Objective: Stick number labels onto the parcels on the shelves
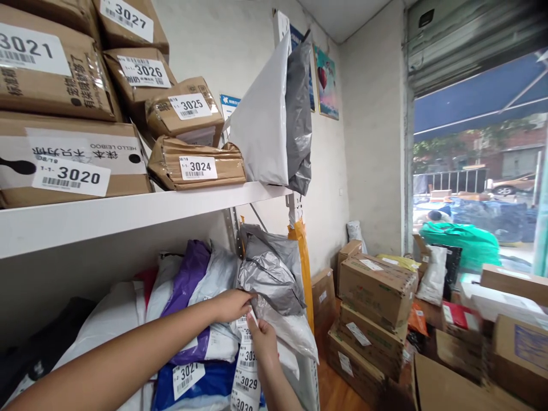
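Observation:
My left hand point(232, 305) reaches across the lower shelf and pinches the edge of a crumpled grey plastic parcel bag point(269, 277). My right hand point(262, 339) comes up from below and holds a strip of white number labels point(245, 371) printed with numbers starting 30, its fingers touching the top label just under the grey bag. Around them lie a purple parcel bag point(188, 279), white parcel bags point(214, 274) and a blue bag point(214, 379) with a label reading 3021.
The white upper shelf point(128, 214) carries brown parcels labelled 3020 to 3027 and upright white and grey mailers point(274, 120). Stacked cardboard boxes point(372, 308) crowd the floor to the right. An open shopfront point(479, 171) shows the street.

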Available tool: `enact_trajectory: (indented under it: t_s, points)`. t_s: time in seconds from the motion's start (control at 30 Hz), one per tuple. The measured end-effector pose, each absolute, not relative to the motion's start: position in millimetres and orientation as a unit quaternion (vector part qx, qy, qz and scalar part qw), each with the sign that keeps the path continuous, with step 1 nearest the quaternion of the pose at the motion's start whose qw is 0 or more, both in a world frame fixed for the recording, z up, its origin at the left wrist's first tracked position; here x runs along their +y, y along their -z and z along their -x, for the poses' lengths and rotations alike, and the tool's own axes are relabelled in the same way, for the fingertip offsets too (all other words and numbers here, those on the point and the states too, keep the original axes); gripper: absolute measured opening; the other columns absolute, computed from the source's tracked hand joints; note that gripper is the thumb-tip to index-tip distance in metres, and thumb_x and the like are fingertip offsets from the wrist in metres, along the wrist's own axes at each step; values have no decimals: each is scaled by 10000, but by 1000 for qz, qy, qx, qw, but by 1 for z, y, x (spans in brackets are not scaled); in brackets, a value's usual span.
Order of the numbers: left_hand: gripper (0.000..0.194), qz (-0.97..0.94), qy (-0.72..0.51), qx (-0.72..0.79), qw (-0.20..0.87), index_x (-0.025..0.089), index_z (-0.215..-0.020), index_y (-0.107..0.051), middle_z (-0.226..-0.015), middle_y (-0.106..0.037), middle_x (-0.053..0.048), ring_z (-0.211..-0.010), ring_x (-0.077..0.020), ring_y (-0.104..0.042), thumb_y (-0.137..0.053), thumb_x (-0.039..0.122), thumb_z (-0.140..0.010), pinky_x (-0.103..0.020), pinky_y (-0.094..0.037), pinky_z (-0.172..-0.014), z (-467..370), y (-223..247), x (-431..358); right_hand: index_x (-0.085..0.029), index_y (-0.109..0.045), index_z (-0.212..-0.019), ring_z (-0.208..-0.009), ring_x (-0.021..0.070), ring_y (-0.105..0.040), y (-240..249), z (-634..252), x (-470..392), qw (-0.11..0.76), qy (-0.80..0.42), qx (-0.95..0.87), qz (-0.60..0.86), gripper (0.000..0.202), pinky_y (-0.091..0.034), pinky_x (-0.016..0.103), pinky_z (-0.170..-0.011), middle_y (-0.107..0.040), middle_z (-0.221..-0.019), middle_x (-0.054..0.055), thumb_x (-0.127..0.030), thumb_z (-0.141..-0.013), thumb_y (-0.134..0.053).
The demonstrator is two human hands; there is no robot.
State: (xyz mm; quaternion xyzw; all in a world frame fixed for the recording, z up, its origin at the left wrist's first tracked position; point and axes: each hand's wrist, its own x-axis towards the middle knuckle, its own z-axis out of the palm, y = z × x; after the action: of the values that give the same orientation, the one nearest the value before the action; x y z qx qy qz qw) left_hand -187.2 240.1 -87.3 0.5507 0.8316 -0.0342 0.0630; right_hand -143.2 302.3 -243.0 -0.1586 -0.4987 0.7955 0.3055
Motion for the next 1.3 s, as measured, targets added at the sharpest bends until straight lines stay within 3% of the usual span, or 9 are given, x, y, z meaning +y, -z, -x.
enact_trajectory:
  t_s: [0.2,0.43,0.53,0.63,0.73,0.83,1.0,1.17,1.3]
  points:
    - [495,-536,56,841,36,138,-1312,-448,-1206,-624,-183,-1110,-308,-589,-479,159,-818,-414,-465,-916,181,94,240,-193,-490,-496,-424,97,-345,236,123,299,248,-826,-488,135,566,-256,254,-449,-446,-405,-43,-707,-409,-709]
    - [406,-534,79,842,1,134,-1226,-510,-1173,-644,-156,-1062,-277,-617,-441,118,-827,-388,-480,-908,175,94,238,-221,-436,-422,-385,100,-304,254,89,280,228,-854,-438,165,533,-255,274,-447,-419,-366,-42,-670,-545,-695]
    - [362,-507,80,856,-60,72,-1113,-571,-1121,-636,-218,-1061,-350,-588,-559,230,-787,-451,-469,-903,174,87,240,-224,-369,-398,-393,72,-241,275,75,276,233,-864,-421,149,572,-206,260,-448,-391,-353,-55,-629,-470,-766]
    - [395,-508,81,850,-115,37,-1073,-581,-1145,-583,-278,-1121,-416,-509,-621,231,-731,-519,-430,-918,174,79,245,-180,-522,-475,-411,78,-340,280,63,285,225,-873,-414,129,486,-255,241,-471,-512,-412,-26,-566,-437,-815]
    - [190,-567,103,813,-86,115,-909,-641,-1006,-653,-211,-1031,-353,-576,-530,109,-756,-461,-449,-886,180,74,249,-150,-663,-697,-527,125,-500,261,53,304,212,-863,-452,72,428,-355,241,-534,-643,-587,20,-515,-525,-806]
    - [167,-642,110,758,-19,182,-701,-617,-875,-697,-112,-900,-261,-630,-497,102,-786,-387,-437,-890,188,68,245,-164,-666,-739,-623,160,-555,232,51,320,237,-831,-502,35,383,-414,257,-582,-666,-679,32,-513,-610,-759]
    - [85,-668,57,740,55,195,-700,-602,-776,-689,-20,-733,-169,-606,-533,186,-748,-252,-445,-714,195,63,233,-189,-656,-960,-719,197,-602,207,72,323,274,-827,-491,21,491,-458,281,-626,-691,-802,53,-540,-625,-735]
    - [361,-567,-19,820,74,154,-728,-607,-741,-659,-22,-669,-146,-572,-286,259,-857,-221,-433,-568,196,68,234,-164,-632,-712,-636,171,-551,210,97,316,300,-821,-478,88,528,-415,266,-586,-656,-669,34,-663,-556,-701]
    - [398,-524,-21,848,75,148,-788,-638,-758,-685,-32,-691,-165,-608,-418,476,-840,-227,-437,-567,191,76,237,-160,-585,-607,-569,158,-488,214,105,318,304,-811,-485,119,593,-382,275,-561,-586,-560,16,-733,-486,-680]
